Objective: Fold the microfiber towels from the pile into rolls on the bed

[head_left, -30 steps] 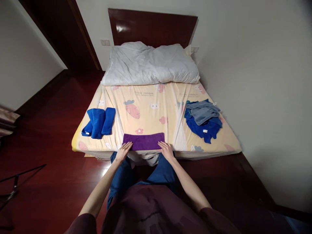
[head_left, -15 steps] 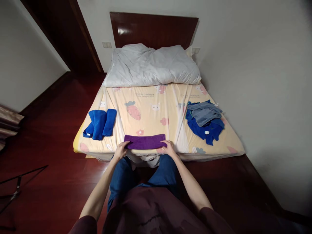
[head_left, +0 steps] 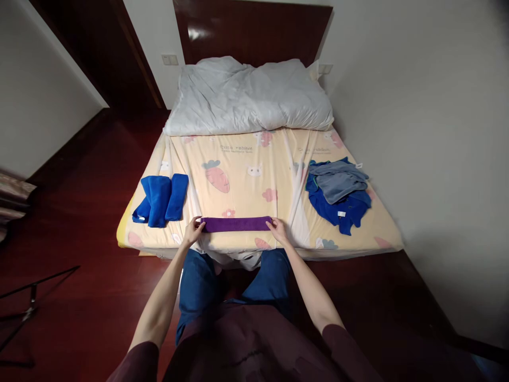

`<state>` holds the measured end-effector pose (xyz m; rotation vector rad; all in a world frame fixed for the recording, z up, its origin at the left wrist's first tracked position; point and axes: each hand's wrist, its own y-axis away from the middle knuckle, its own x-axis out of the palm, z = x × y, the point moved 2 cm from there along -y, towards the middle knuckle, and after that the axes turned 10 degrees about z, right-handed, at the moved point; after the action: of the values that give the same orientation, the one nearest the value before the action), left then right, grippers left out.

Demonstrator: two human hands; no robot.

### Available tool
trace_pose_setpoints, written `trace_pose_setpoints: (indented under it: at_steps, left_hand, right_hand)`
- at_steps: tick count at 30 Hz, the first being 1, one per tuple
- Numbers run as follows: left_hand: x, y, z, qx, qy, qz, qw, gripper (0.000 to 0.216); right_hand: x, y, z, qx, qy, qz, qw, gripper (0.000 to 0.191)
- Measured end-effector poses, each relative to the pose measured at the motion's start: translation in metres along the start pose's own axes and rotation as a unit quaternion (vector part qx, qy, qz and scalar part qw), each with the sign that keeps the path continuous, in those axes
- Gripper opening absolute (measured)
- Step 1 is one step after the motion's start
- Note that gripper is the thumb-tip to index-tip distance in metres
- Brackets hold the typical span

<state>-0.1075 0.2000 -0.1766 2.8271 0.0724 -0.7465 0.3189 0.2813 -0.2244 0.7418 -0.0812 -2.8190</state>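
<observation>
A purple towel [head_left: 236, 224], folded into a long narrow strip, lies across the front of the bed. At its left end my left hand [head_left: 194, 231] pinches the cloth between thumb and fingers. My right hand [head_left: 277, 230] grips the opposite end in the same way. To the left are blue towels [head_left: 159, 199], one rolled or folded narrow beside a looser one. On the right a crumpled pile holds a grey-blue cloth [head_left: 338, 180] on top of a blue cloth [head_left: 344, 214] with a white tag.
The bed's yellow sheet [head_left: 246, 193] has carrot and rabbit prints. A white quilt [head_left: 250, 101] is bunched below the dark headboard [head_left: 254, 29]. A black metal stand [head_left: 29, 305] is on the red floor at the left.
The purple towel has become narrower, its near edge now folded farther from me. Both hands have moved slightly away from me with its ends. The view has tilted down a little.
</observation>
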Motion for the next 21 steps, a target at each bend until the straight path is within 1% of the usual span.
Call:
trace_pose_setpoints:
  at_steps: [1, 3, 4, 5, 6, 8, 9, 10, 11, 13, 16, 19, 21]
  left_hand:
    - [0.000, -0.001, -0.003, -0.005, -0.021, -0.009, 1.000, 0.053]
    - [0.004, 0.000, -0.015, 0.002, -0.096, -0.064, 0.993, 0.048]
    - [0.009, 0.002, -0.024, 0.020, -0.148, -0.095, 0.984, 0.047]
    - [0.017, 0.006, -0.034, 0.051, -0.202, -0.110, 0.972, 0.048]
    - [0.028, 0.011, -0.043, 0.092, -0.255, -0.103, 0.957, 0.049]
    - [0.055, 0.022, -0.055, 0.171, -0.334, -0.035, 0.926, 0.054]
    - [0.067, 0.027, -0.056, 0.195, -0.358, 0.001, 0.913, 0.056]
    - [0.076, 0.031, -0.053, 0.204, -0.373, 0.024, 0.905, 0.058]
    - [0.081, 0.034, -0.048, 0.201, -0.383, 0.032, 0.901, 0.059]
    - [0.081, 0.036, -0.030, 0.176, -0.387, 0.025, 0.905, 0.060]
    - [0.060, 0.038, -0.001, 0.139, -0.360, -0.008, 0.923, 0.061]
    - [0.038, 0.052, 0.016, 0.115, -0.288, -0.075, 0.948, 0.063]
    - [0.034, 0.069, 0.019, 0.088, -0.212, -0.107, 0.967, 0.063]
  right_hand:
    - [-0.002, 0.001, 0.004, 0.001, 0.031, -0.008, 0.999, 0.049]
    - [-0.004, 0.006, 0.019, -0.012, 0.120, -0.055, 0.991, 0.049]
    - [-0.003, 0.010, 0.029, -0.028, 0.169, -0.080, 0.982, 0.049]
    - [0.001, 0.015, 0.040, -0.051, 0.214, -0.092, 0.971, 0.050]
    - [0.008, 0.021, 0.050, -0.079, 0.253, -0.083, 0.961, 0.050]
    - [0.027, 0.032, 0.066, -0.136, 0.308, -0.015, 0.941, 0.053]
    - [0.036, 0.038, 0.070, -0.157, 0.326, 0.026, 0.932, 0.054]
    - [0.043, 0.042, 0.070, -0.169, 0.339, 0.058, 0.924, 0.055]
    - [0.047, 0.046, 0.066, -0.170, 0.350, 0.077, 0.918, 0.056]
    - [0.045, 0.050, 0.052, -0.151, 0.362, 0.080, 0.916, 0.056]
    - [0.026, 0.053, 0.023, -0.110, 0.365, 0.054, 0.923, 0.056]
    - [0.004, 0.055, 0.004, -0.073, 0.353, 0.022, 0.932, 0.052]
    - [-0.005, 0.054, 0.003, -0.063, 0.343, -0.017, 0.937, 0.050]
